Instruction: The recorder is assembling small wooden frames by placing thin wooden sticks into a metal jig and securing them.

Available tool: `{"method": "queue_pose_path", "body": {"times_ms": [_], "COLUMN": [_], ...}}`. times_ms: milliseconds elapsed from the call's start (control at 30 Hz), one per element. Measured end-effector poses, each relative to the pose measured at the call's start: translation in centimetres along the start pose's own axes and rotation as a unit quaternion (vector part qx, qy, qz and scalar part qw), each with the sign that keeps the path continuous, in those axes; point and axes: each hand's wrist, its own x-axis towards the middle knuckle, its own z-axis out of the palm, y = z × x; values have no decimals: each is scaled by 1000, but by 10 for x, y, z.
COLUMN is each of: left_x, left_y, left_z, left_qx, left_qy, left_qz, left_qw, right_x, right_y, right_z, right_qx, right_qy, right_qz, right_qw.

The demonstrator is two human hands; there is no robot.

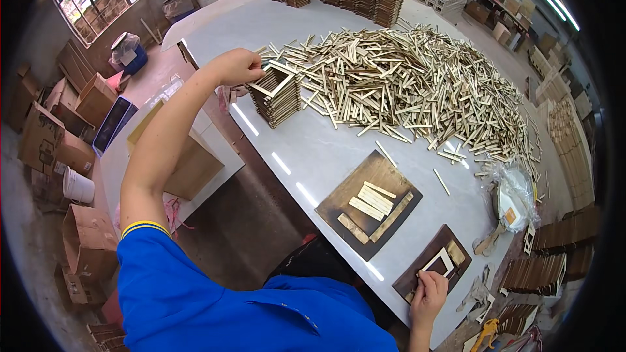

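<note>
With our right hand [428,292] we pinch the near end of a pale, four-sided wooden frame [448,261], lying on a small dark-brown flat board [435,243] at near right. Our left hand [238,68] is at far left, fingers bent together at the top of a square stack of pale, brown-edged wooden frames [282,105]; whether they grip the top one, we cannot tell. We judge the step is stacking one frame while steadying another; the next move probably calls for the left hand at the board. We count one stack, two boards, the larger, dark square one [336,205] bearing about six pale wooden strips [372,202], and one uncountable heap of narrow pale sticks [404,85].
</note>
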Motion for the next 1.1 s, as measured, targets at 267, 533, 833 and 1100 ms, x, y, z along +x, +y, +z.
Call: {"method": "queue_pose_path", "body": {"times_ms": [267, 533, 833, 1100], "left_x": [-12, -32, -40, -48], "left_y": [16, 111, 208, 219], "left_z": [-7, 37, 152, 170], "left_qx": [1, 38, -30, -83], "left_qy": [-3, 193, 72, 45], "left_qz": [-61, 217, 332, 329], "left_qw": [998, 956, 940, 940], "right_x": [-2, 6, 7, 3], "right_y": [-1, -2, 1, 5], "right_z": [0, -3, -6, -6], "right_qx": [7, -5, 16, 31], "right_qy": [-1, -2, -9, -7], "right_qz": [7, -2, -12, -4], "right_qw": [1000, 1000, 1000, 999]}}
